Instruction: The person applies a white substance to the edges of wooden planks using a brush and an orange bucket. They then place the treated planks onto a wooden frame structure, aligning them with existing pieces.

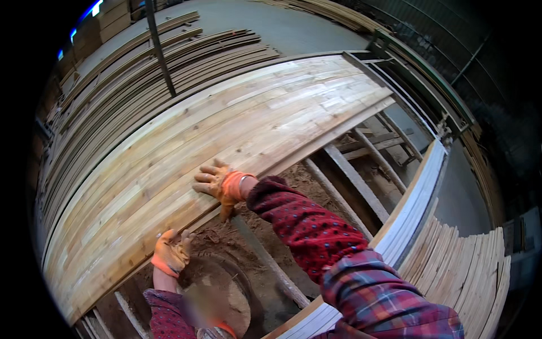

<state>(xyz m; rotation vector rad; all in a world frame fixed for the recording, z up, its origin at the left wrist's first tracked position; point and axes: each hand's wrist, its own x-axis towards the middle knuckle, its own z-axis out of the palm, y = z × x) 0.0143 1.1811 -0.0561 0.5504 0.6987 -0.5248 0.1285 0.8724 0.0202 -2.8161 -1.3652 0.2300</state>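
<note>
Your right hand lies flat and open, in an orange-cuffed work glove, on the near edge of the wide sheet of glued wooden boards. The fingers are spread on top of it and grip nothing. Your left hand, gloved the same way, sits lower along that edge with its fingers curled up against the underside or lip of the sheet. Whether it truly clamps the edge I cannot tell, as the board hides the fingertips.

The sheet rests across a metal frame whose bars show bare just below its near edge, over a floor of sawdust. On the far side of the sheet lie more stacked boards, and to the right of it, past the open bars, a pile of pale planks.

To handle this well, I would keep your right palm pressing down evenly and your left hand square under the edge, so the sheet moves as one piece and does not twist. Keep your fingers out of the gap between sheet and frame bars; that looks like the pinch point.
</note>
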